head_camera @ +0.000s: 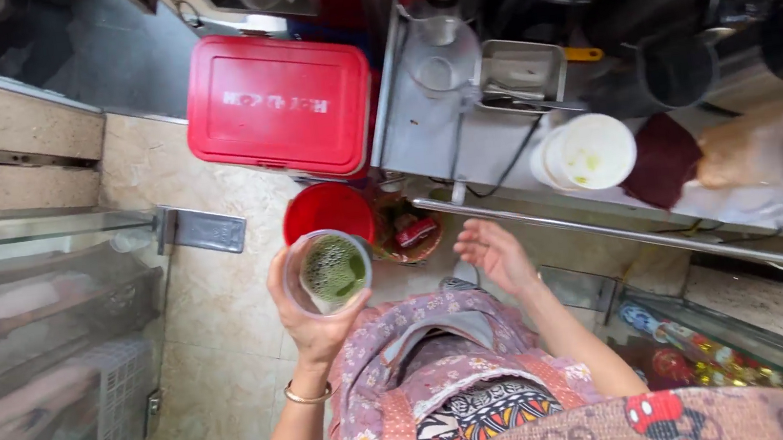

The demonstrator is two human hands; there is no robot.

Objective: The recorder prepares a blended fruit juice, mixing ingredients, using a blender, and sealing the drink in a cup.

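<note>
My left hand (310,323) grips a clear plastic cup (327,273) with frothy green liquid in it, held upright over the floor in front of my patterned apron. A thin bangle circles that wrist. My right hand (496,254) hangs free to the right of the cup, fingers spread, holding nothing. It is just below the metal rail (609,230) at the counter's edge. A red bucket (327,211) stands on the floor right behind the cup.
A red lidded cooler box (278,103) sits on the tiled floor. The steel counter (420,128) bears a clear jug, a metal tray, a white lidded tub (592,151), a dark cloth and black machines. A glass case (41,338) is at the left.
</note>
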